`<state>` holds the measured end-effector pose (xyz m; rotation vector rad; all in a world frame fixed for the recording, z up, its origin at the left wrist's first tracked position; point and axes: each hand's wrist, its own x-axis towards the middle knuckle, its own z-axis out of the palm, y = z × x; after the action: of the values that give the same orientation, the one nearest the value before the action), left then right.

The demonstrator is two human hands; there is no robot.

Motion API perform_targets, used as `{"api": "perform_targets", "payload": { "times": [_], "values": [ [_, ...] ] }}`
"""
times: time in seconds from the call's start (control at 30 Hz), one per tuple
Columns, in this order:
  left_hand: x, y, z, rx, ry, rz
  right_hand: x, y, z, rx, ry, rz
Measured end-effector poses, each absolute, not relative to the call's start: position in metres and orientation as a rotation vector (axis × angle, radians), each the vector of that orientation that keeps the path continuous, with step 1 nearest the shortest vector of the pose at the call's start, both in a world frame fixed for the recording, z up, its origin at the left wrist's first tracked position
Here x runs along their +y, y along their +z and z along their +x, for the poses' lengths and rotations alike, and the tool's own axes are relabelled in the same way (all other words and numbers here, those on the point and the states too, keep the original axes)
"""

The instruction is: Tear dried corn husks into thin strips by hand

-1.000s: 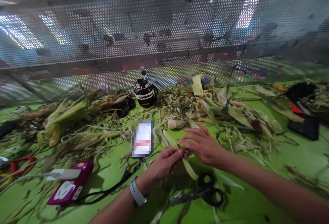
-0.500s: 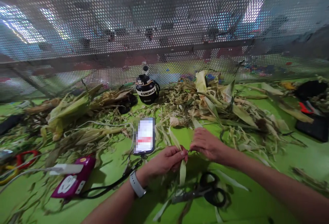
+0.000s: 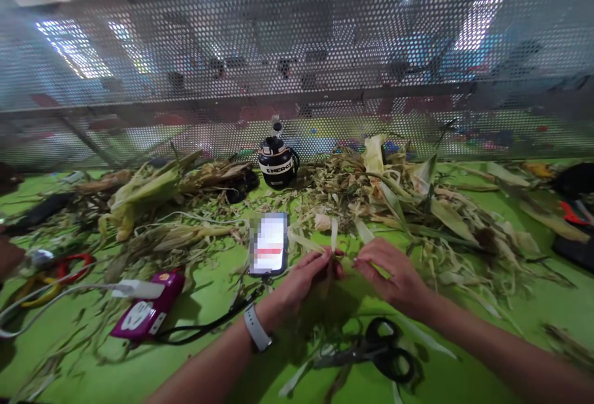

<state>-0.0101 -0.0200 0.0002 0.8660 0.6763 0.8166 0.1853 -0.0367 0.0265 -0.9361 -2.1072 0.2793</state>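
A pale strip of corn husk [image 3: 334,234] stands up out of my left hand [image 3: 315,271], pinched between thumb and fingers. To its right, my right hand [image 3: 392,274] has its thumb and forefinger pressed together, a small gap away from the left. Whatever lies at those fingertips is too small to name. Black-handled scissors [image 3: 371,351] rest on the green table [image 3: 260,373] below both hands, among loose husk strips. Just beyond my left hand is a rolled pale husk piece [image 3: 322,222]. A lit phone [image 3: 271,243] lies left of it.
Dried husks [image 3: 352,193] are heaped at the back right, more husks [image 3: 148,190] at the back left. A black jug [image 3: 277,166] stands before a perforated metal screen [image 3: 297,39]. A purple power bank [image 3: 148,311] with cables lies left. Another person's hand [image 3: 9,255] shows at the left edge.
My right hand has drawn away from the left, and its fingers have loosened somewhat. The husk strip now points more upright. The view has shifted, and another person's hand appears at the left.
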Motion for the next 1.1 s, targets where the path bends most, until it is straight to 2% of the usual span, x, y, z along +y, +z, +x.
{"api": "perform_targets", "payload": {
  "times": [0.23,0.37,0.43,0.63,0.8,0.87,1.1],
  "values": [
    [-0.025,0.001,-0.005,0.633,0.898,0.793,-0.052,0.025,0.17,-2.041,0.874,-1.281],
    [-0.026,0.001,-0.003,0.687,0.935,0.817,-0.052,0.019,0.163,-1.852,1.467,-1.23],
    [-0.024,-0.001,-0.003,0.766,0.995,0.788,-0.051,0.015,0.161,-1.745,1.583,-1.197],
    [-0.018,-0.004,-0.007,0.831,0.993,0.787,-0.051,0.012,0.165,-1.634,1.418,-1.262],
    [-0.018,-0.001,-0.008,0.847,0.938,0.921,-0.048,0.018,0.173,-1.967,0.668,-1.195],
    [-0.019,0.001,-0.008,0.816,0.881,0.94,-0.045,0.02,0.175,-1.98,0.512,-1.149],
    [-0.024,0.006,-0.008,0.741,0.837,0.978,-0.046,0.015,0.173,-1.914,0.78,-1.351]
  ]
}}
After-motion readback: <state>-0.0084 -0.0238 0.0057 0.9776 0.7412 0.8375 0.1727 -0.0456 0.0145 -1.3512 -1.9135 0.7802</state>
